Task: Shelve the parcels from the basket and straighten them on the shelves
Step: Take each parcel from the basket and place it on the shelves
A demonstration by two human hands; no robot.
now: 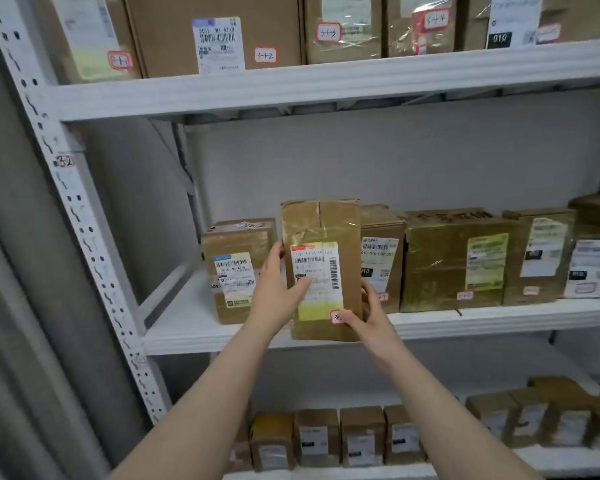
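Left of frame: the perforated shelf upright (84,237) runs diagonally from upper left to lower centre. The middle shelf (187,327) starts at it and crosses the frame to the right edge.

Centre-left: a small parcel (238,271) stands on the middle shelf, label to the front.

Centre: the tall parcel (321,230), the task's item in hand, is upright between the small parcel and the neighbouring parcel (383,258). Its lower end sits at the shelf's front lip, proud of the row.

- The left hand (278,289) lies on the tall parcel's left edge. Its fingers are straight and flat across the label, and its thumb points up along the edge.
- The right hand (369,313) grips the lower right corner. The thumb is on the front by the red tag, and the fingers wrap round the right side.

Right of frame: a large box (454,261) and further parcels continue the row.

Step in hand, as judged: seating this parcel in the gap. The basket is out of view.

Next move calls for:
1. A level push rearward until the front face lines up with the neighbouring labels.
2. Both sides kept square, so that neither neighbour is dragged back.
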